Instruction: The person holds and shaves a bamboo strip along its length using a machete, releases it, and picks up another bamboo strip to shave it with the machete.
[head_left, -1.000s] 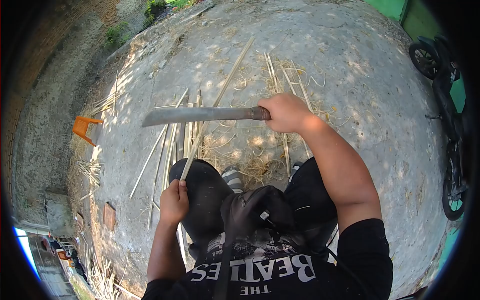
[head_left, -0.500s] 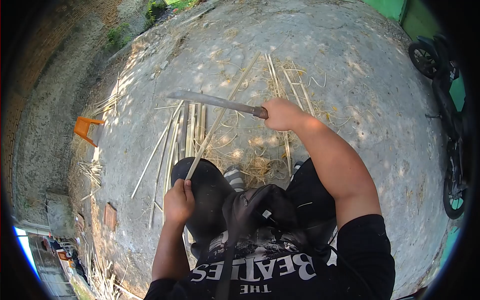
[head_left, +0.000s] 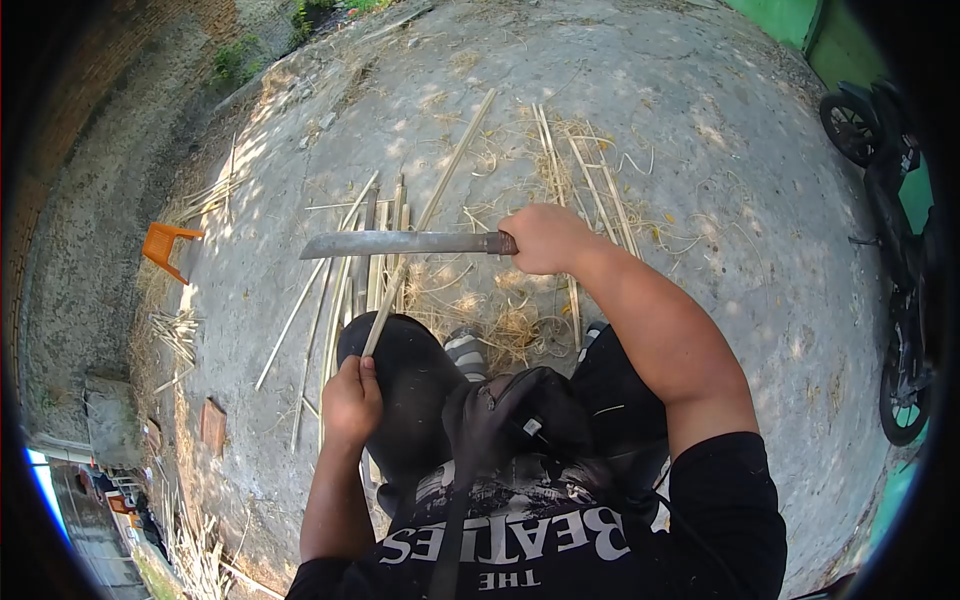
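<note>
My right hand (head_left: pixel 545 240) is closed round the handle of a machete (head_left: pixel 400 244), whose long blade points left. The blade crosses over a pale bamboo strip (head_left: pixel 455 165); I cannot tell whether the two touch. Near my left knee, my left hand (head_left: pixel 354 402) grips the lower end of that strip, thumb along it. From there the strip slants up and away to the right. Beneath the blade and to its left, several more bamboo strips (head_left: pixel 335 300) lie on the concrete.
Thin shavings (head_left: pixel 520 335) litter the ground between my feet. More strips (head_left: pixel 603 190) lie ahead to the right. An orange plastic stool (head_left: pixel 168 250) stands at left, with strip piles (head_left: pixel 178 335) near the wall. A motorcycle (head_left: pixel 895 250) is parked at right.
The machete has come down along the strip toward me, its blade now level and showing its broad side. The strip's far end has shifted slightly left, with my left hand still holding it.
</note>
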